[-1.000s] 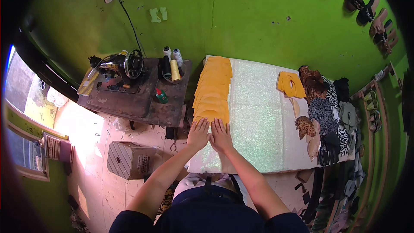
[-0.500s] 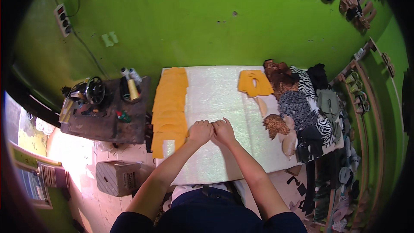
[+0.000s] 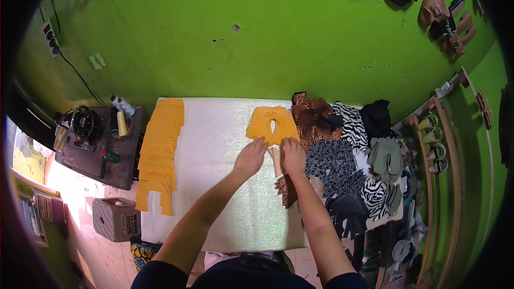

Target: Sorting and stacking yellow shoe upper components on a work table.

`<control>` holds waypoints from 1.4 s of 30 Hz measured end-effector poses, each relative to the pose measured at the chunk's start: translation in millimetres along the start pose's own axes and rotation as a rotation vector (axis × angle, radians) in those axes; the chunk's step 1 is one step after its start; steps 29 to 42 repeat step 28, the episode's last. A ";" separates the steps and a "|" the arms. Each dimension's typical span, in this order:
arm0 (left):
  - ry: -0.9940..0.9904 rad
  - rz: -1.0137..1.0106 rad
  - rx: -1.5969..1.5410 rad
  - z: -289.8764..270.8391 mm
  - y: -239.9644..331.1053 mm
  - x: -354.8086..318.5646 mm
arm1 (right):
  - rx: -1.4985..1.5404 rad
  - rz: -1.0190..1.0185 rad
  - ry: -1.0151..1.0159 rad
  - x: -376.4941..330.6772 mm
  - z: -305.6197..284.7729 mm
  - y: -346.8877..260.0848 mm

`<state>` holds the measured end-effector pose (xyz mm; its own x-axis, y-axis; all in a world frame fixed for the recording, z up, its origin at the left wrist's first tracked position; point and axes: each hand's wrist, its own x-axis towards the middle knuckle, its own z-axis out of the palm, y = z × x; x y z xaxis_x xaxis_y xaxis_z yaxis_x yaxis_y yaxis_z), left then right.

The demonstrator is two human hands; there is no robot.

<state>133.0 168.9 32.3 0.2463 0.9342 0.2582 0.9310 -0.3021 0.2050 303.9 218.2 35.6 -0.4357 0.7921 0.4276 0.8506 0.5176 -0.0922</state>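
Note:
My left hand (image 3: 250, 156) and my right hand (image 3: 293, 155) rest side by side on a white worktable (image 3: 219, 144), fingers spread at the near edge of a stack of orange cut pieces (image 3: 272, 123). A pale cream piece (image 3: 276, 160) lies between and under my hands. Along the table's left edge runs a long overlapping row of orange cut pieces (image 3: 159, 147). I cannot tell whether either hand grips anything.
Piles of patterned fabric pieces, leopard and zebra print (image 3: 342, 144), cover the table's right side. A sewing machine with thread cones (image 3: 99, 131) stands on a dark table at left, a cardboard box (image 3: 115, 218) below it. Sandals (image 3: 439, 5) hang on the green wall.
Both hands have moved from the orange row at the table's left edge across to the orange stack at the right; my view has swung right with them.

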 end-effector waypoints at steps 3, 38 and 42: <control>-0.136 -0.023 0.086 10.7 0.8 18.6 | -0.081 -0.067 -0.082 2.5 19.6 25.5; 0.239 0.070 0.125 -8.6 -3.8 9.3 | 0.254 -0.245 -0.024 -0.1 -2.3 23.7; 0.239 0.070 0.125 -8.6 -3.8 9.3 | 0.254 -0.245 -0.024 -0.1 -2.3 23.7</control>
